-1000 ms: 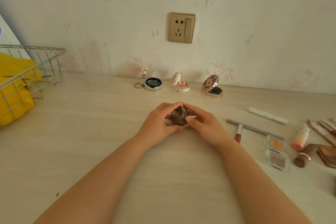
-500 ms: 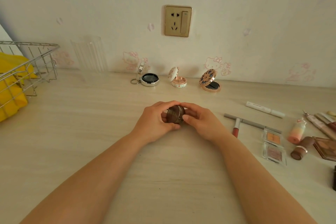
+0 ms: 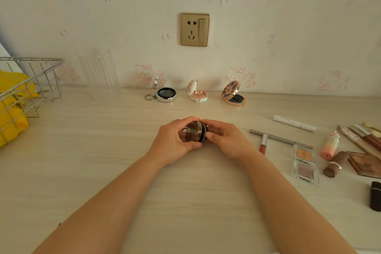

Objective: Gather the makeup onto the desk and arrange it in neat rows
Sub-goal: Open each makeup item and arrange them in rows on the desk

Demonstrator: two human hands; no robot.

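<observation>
Both hands hold a round dark brown compact (image 3: 195, 131) just above the desk's middle. My left hand (image 3: 175, 142) cups its left side and my right hand (image 3: 225, 138) grips its right edge; the lid looks slightly parted. Three open compacts stand in a row by the wall: a silver one (image 3: 166, 94), a white and pink one (image 3: 198, 94), and a rose-gold patterned one (image 3: 235, 95). To the right lie a white tube (image 3: 293, 123), a grey pencil (image 3: 280, 139), a lip gloss (image 3: 263, 144) and two clear eyeshadow pans (image 3: 304, 164).
A wire basket (image 3: 31, 88) with yellow cloth sits at the left. A clear ribbed cup (image 3: 97, 68) stands by the wall. At the far right lie a pink bottle (image 3: 329, 145), a brown stick (image 3: 335, 164), a brown palette (image 3: 366, 164), brushes and a dark tube (image 3: 375, 196).
The compact has turned in my hands, and its lid now looks a little parted. The view has shifted slightly; my hands stay at the same spot on the desk.
</observation>
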